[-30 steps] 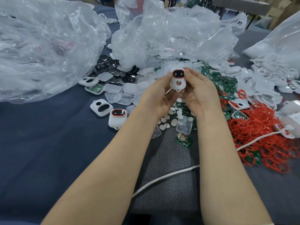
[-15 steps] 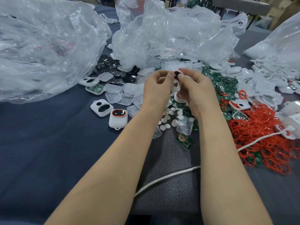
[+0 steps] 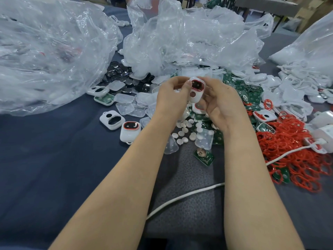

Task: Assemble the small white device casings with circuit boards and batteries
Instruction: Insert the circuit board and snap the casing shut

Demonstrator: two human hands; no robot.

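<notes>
The casing [image 3: 198, 92] is in the air between the 2 hands, above the heap of parts in the middle of the table [image 3: 45, 168]. It is white, with a red-rimmed dark window at the top and 1 round hole below it, and it faces the camera, a little tilted. The left hand [image 3: 170, 100] pinches its left edge with thumb and curled fingers. The right hand [image 3: 222, 103] holds its right side, with the fingers curled behind it.

Under the hands lie many small white discs [image 3: 184, 126] and green boards [image 3: 204, 156]; 1 board lies alone on the grey mat [image 3: 189, 177]. To the left, on the blue cloth, stands 1 closed device [image 3: 128, 131] with a red-rimmed window, and just beside it an empty white shell [image 3: 112, 120] with 2 openings. Farther back are clear covers [image 3: 126, 105]. On the right is a heap of red rings [image 3: 297, 156], and a white cable [image 3: 180, 197] runs from it across the mat. Big clear bags [image 3: 46, 51] lie behind.
</notes>
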